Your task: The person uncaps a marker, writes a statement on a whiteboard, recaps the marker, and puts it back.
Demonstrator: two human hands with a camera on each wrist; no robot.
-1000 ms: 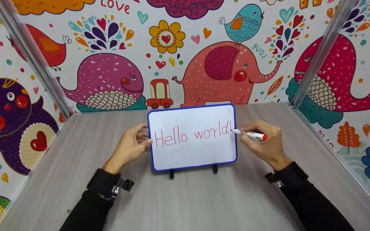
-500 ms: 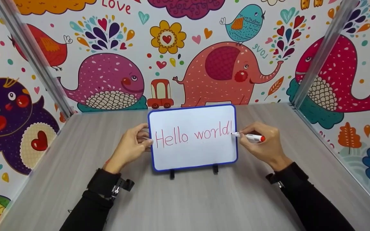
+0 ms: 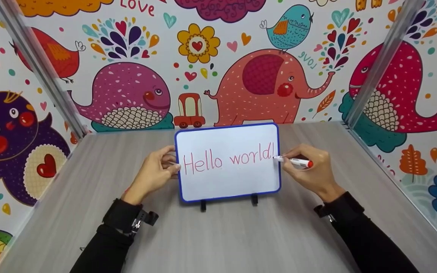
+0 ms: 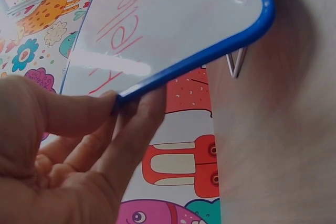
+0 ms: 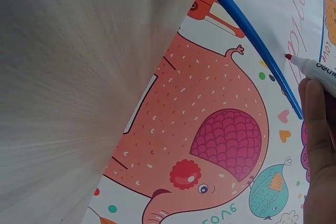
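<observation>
A small whiteboard point(image 3: 228, 182) with a blue frame leans back on a stand with black feet point(image 3: 255, 199). Red handwriting across it reads "Hello world!". My left hand point(image 3: 154, 172) pinches the board's left edge, thumb in front and fingers behind, as the left wrist view also shows at the blue frame point(image 4: 194, 59). Between the thumb and fingers of my right hand point(image 3: 313, 170) is a white marker point(image 3: 296, 161) with a red end. In the right wrist view the marker's red tip point(image 5: 289, 56) is at the board's surface by the last mark; whether it touches is hard to tell.
A grey wood-grain table point(image 3: 226, 242) lies under the board. Behind it and at both sides stand walls with cartoon animals, such as an elephant point(image 3: 256, 91). Metal posts point(image 3: 40, 68) rise at the back corners. A thin wire leg point(image 4: 237, 64) props the board from behind.
Between one second and half a second ago, the marker tip moved slightly down at the board's right side, and a dot appeared under the exclamation stroke. Since then, almost nothing has moved.
</observation>
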